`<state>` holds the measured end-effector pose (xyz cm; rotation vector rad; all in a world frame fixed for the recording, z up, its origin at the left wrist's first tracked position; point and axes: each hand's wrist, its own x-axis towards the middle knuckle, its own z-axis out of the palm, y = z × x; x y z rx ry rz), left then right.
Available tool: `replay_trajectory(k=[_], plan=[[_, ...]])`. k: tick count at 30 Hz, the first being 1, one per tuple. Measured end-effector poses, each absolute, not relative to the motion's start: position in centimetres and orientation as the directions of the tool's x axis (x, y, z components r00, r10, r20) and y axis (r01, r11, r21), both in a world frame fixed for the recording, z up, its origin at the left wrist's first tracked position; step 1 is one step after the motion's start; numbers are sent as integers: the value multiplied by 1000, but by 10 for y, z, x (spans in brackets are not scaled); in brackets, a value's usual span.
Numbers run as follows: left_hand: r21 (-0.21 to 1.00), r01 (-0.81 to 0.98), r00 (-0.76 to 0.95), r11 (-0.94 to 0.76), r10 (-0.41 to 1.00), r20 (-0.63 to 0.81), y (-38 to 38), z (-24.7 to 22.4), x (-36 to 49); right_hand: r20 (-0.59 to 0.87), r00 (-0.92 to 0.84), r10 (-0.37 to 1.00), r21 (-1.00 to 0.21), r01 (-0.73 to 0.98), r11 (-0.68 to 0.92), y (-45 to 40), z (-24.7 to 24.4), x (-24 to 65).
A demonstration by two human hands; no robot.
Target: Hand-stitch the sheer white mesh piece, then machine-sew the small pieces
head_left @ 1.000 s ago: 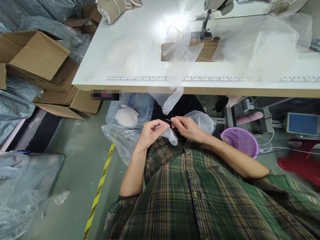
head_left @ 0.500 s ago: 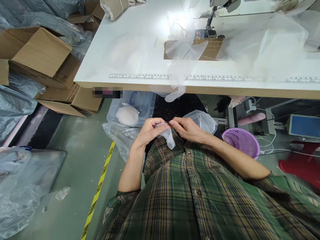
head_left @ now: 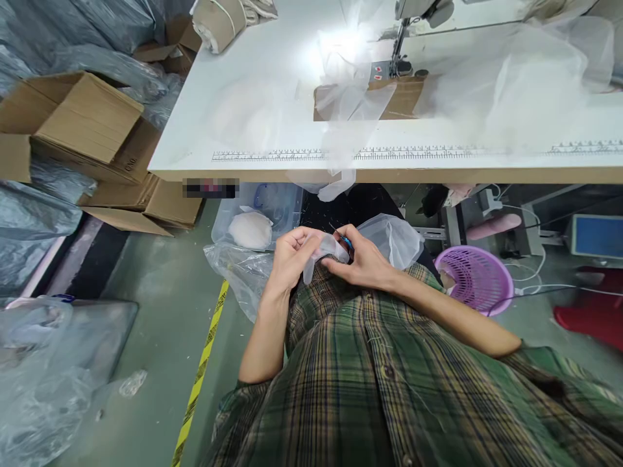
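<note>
Above my lap, my left hand [head_left: 290, 261] is closed on a piece of sheer white fabric [head_left: 329, 248], pinched between thumb and fingers, with one end hanging down. Close beside it, my right hand [head_left: 368, 263] curls around small blue thread snips [head_left: 346, 241]. Their thin dark tip points up and left by the fabric, and most of the tool is hidden in my palm. More sheer white fabric [head_left: 393, 240] lies on my lap behind my right hand.
A white sewing table [head_left: 272, 123] spans the front, with a sewing machine [head_left: 400, 52] and sheer fabric on it. Below it at left stands a clear plastic bin [head_left: 287, 201] with a white bundle. At right is a purple basket [head_left: 479, 275]; cardboard boxes [head_left: 92, 123] are at far left.
The blue snips now show in my right hand, whose fingers have opened around them. My left hand has turned the fabric, and its loose end has shifted left. The view has moved slightly.
</note>
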<state>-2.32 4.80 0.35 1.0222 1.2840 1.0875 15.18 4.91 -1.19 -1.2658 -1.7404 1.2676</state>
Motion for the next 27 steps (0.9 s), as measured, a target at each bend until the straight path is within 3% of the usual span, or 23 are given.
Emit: replay_trajectory(k=[3, 6, 8, 10, 13, 16, 19, 27], plan=[[967, -103, -78, 235, 967, -243, 40, 5, -25, -70, -326, 943, -988, 153, -21, 53, -13, 156], [977, 36, -90, 210, 974, -207, 35, -2, -29, -147, -323, 935, -986, -32, -166, 59, -15, 164], [959, 278, -142, 54, 990, -14, 34, -7, -30, -202, -325, 924, -964, -100, -246, 62, -16, 167], [845, 509, -148, -168, 949, 278, 36, -9, -29, -225, -312, 923, -948, -150, -282, 62, -17, 168], [682, 591, 34, -431, 858, 513, 40, -8, -22, -224, -291, 930, -938, -193, -287, 61, -19, 167], [676, 510, 219, -531, 841, 495, 46, -8, -13, -206, -275, 939, -940, -211, -268, 58, -19, 166], [766, 379, 319, -520, 850, 419, 51, -13, -5, -172, -265, 949, -946, -224, -234, 56, -17, 167], [904, 216, 355, -370, 892, 280, 65, -9, -7, -137, -265, 955, -989, -25, -149, 59, 2, 188]])
